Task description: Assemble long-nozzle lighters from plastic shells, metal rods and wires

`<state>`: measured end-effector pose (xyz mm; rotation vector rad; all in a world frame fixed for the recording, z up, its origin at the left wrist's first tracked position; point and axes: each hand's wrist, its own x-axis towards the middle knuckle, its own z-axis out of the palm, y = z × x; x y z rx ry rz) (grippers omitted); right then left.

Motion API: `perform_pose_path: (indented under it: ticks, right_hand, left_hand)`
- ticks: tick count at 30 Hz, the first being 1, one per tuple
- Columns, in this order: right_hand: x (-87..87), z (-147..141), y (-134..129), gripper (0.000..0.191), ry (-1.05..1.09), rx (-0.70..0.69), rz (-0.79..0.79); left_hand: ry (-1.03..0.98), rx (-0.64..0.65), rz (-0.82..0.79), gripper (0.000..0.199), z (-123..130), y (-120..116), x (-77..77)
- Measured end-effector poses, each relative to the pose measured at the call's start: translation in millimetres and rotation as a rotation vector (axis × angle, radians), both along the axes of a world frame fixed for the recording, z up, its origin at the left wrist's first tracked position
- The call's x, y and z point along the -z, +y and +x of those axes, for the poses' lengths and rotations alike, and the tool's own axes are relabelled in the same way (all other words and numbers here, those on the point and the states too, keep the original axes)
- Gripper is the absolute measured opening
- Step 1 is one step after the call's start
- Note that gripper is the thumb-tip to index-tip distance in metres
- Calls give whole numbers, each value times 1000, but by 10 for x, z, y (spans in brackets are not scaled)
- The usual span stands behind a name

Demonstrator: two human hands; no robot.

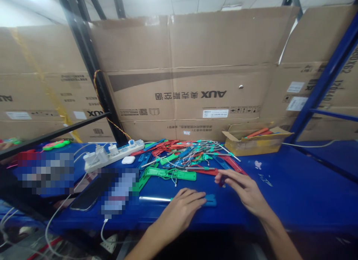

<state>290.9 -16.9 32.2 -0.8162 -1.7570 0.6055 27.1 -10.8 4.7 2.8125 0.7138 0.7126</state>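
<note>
My left hand [187, 207] lies over a blue plastic piece [211, 200], fingers curled down on it and pressing it to the table. A thin shiny metal rod [155, 199] sticks out to the left from under this hand. To the right, my right hand [242, 187] is raised a little above the tabletop, thumb and fingers pinched around something small and dark that I cannot make out. Beyond both hands spreads a heap of red, blue and green plastic parts [179, 174] tangled with metal rods and thin white wires.
A small open cardboard box [254, 145] with red and orange pieces stands at the back right. On the left are a white power strip [120, 153], a white earphone case [128, 160] and a dark phone [93, 191]. Large cardboard sheets [181, 47] wall off the back of the blue table [296, 200].
</note>
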Motion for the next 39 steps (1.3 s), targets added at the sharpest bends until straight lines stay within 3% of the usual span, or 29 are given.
perform_pose_path:
  ticks: [6,12,25,28,32,36,39]
  right_hand:
    - [-35,-49,12,16,82,-98,-78]
    - [19,-82,62,12,198,-17,-91]
    - [-9,-196,-4,17,30,181,52]
    - [43,-188,-13,18,128,210,40]
    - [192,-155,64,24,233,412,-58]
    - [345,-148,166,35,55,423,-102]
    - [419,-192,176,32,-101,399,-110]
  left_hand:
    - [7,9,-24,32,-8,-3,30]
    - [-4,15,-39,32,-14,14,52]
    - [-6,15,-12,34,-21,28,93]
    - [-3,19,-3,34,-22,38,101]
    - [7,16,2,35,-29,37,115]
    - [16,13,10,37,-34,38,124]
    - [24,18,20,37,-32,40,126]
